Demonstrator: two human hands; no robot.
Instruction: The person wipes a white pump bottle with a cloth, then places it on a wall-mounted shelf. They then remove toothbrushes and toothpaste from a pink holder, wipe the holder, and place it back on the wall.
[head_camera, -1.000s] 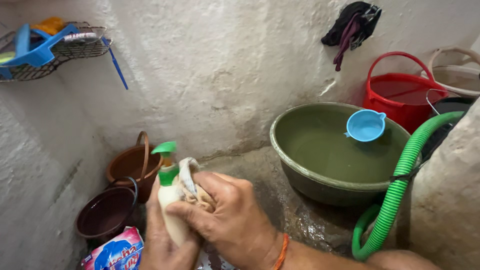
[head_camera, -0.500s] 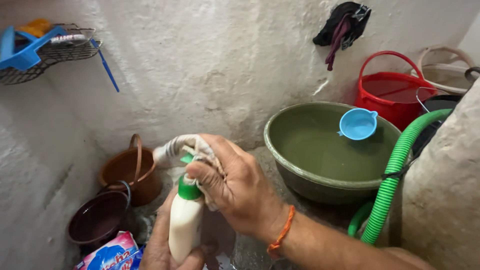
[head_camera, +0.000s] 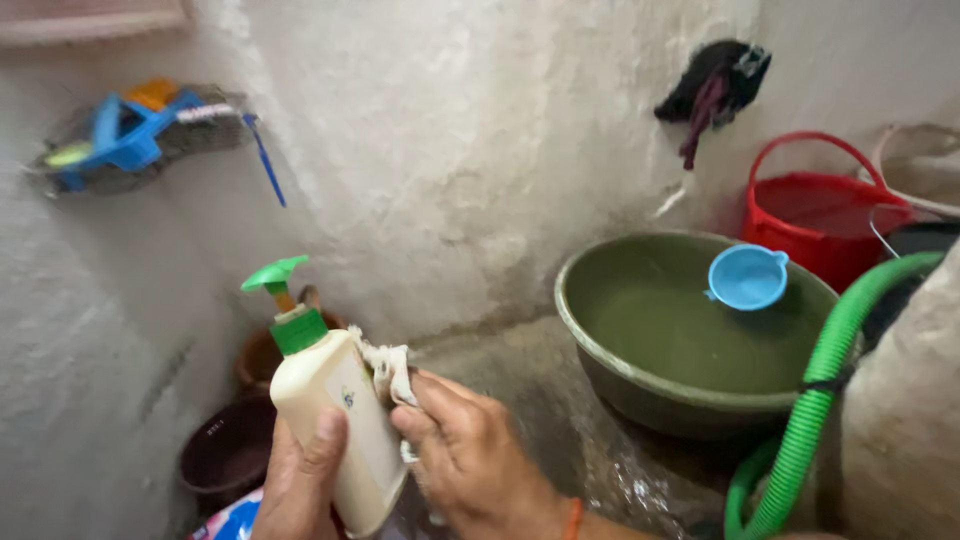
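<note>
- Bottle: cream pump bottle, clasped upright in left hand.
- Right hand grips white rag, now pressed on bottle's side; half a second ago it covered the green pump.
- Wiping has moved down; pump exposed.
- Green basin right of hands.

A large olive-green basin sits on the wet floor against the rough whitewashed wall, and a small light-blue scoop rests on its far rim. Behind it stands a red bucket with its handle raised. A ribbed green hose curves down past the basin's right side. Dark cloth hangs on the wall above. At upper left, a wire rack holds blue and orange plastic items, with a blue toothbrush hanging from it. Low on the left sit a brown pot and a dark maroon bowl.
</note>
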